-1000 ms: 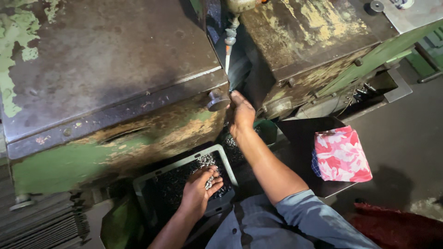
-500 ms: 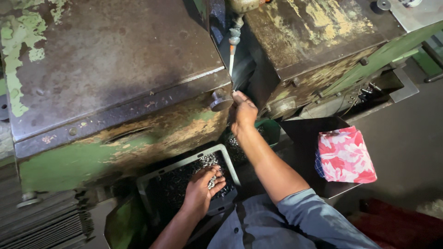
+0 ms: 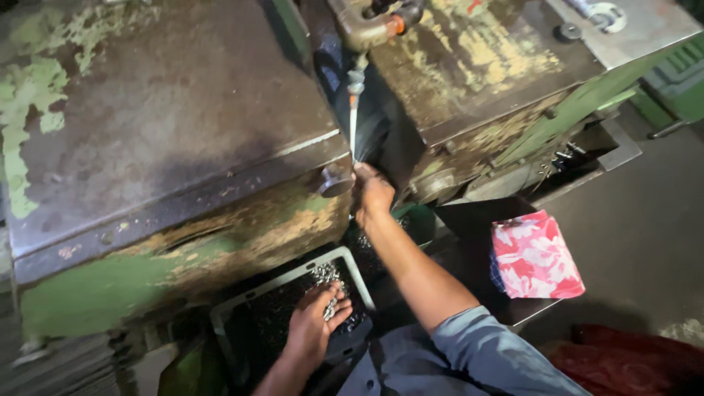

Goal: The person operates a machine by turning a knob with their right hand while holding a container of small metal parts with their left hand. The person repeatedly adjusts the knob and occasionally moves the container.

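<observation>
1. Hands first: the right hand point(image 3: 372, 192) is up in the dark gap of the worn green machine point(image 3: 169, 286), directly under the thin stream of coolant point(image 3: 353, 132) falling from the nozzle point(image 3: 356, 77). Its fingers are curled in toward the gap; whether they pinch a part I cannot tell, the spot is too dark.

2. Down and toward the body from that hand, the left hand point(image 3: 314, 330) lies in the grey-rimmed tray point(image 3: 290, 275), fingers loosely bent around a few small shiny metal parts point(image 3: 326, 275). More of the same parts lie heaped just beyond the fingertips, at the tray's far edge.

3. So the work's own things are those small parts: some in the left palm, the rest in the tray, below the right wrist.

4. My read on doing this well: keep the right fingertips to the near side of the stream and out of the moving gap, seat each piece squarely, and pull the hand straight back along the forearm's line.

5. Left hand, I'd say, should hold only a few pieces, loosely fanned, so one can be passed up without fumbling; wet, oily parts look likely to slip.

6. Beside the right elbow, away from the machine, a pink flowered cloth bundle point(image 3: 534, 257) sits on a dark ledge, well apart from both hands.

7. Round knob point(image 3: 334, 180) just beside the right hand, on the tray side of it: worth not bumping it.
</observation>
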